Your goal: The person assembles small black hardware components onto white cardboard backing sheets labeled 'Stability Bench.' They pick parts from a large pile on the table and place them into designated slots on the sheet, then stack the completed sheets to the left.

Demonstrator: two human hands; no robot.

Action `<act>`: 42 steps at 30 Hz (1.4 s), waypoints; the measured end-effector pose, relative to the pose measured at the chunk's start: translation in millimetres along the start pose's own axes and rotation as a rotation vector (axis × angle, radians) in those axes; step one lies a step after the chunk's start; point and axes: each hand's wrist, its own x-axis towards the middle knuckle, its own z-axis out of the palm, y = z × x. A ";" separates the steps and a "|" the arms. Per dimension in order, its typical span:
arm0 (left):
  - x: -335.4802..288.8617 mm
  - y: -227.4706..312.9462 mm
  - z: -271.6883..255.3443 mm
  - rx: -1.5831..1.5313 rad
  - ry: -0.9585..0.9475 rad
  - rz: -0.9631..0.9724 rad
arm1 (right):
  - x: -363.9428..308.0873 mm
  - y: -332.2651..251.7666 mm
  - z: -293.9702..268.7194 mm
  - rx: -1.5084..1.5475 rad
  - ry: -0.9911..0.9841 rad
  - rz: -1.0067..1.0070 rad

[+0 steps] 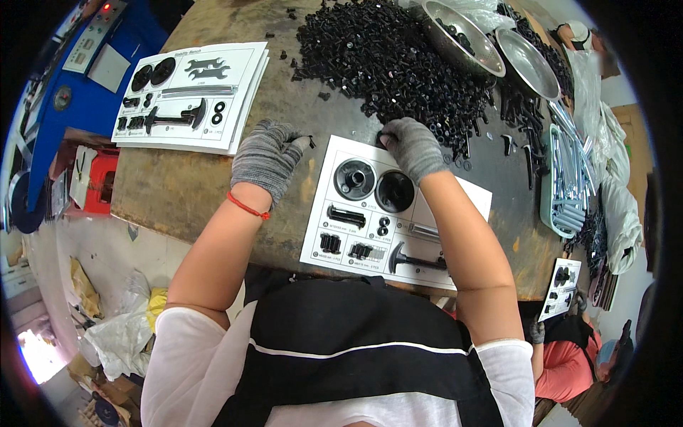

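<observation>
My left hand (267, 158), in a grey knit glove, pinches a small black bolt (311, 141) above the table, just left of a white card (324, 238). That card shows two black round discs, bolts, washers and a T-shaped black knob; whether these are real parts or printed I cannot tell. My right hand (414, 148), gloved too, is past the card's far edge with its fingers closed at the near side of a large heap of black bolts (384, 64). Something dark shows at its fingertips, too small to name. My right forearm covers part of the card.
A stack of similar cards (245, 107) lies at the left. Two metal bowls (530, 64) sit by the heap, one holding black parts. A pale green bin (546, 188) of silver tubes stands right. A co-worker (569, 363) holds a card at lower right. Blue machine (78, 92) far left.
</observation>
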 end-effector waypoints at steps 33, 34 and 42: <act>-136.9 47.3 79.0 0.048 -0.114 0.605 | -214.9 -35.7 21.0 0.122 0.057 -0.040; -137.5 48.2 78.7 0.034 -0.078 0.596 | -214.0 -35.1 19.1 0.117 0.054 0.012; -130.8 54.1 91.0 0.091 -0.211 0.585 | -207.8 -32.2 25.9 0.070 -0.040 0.069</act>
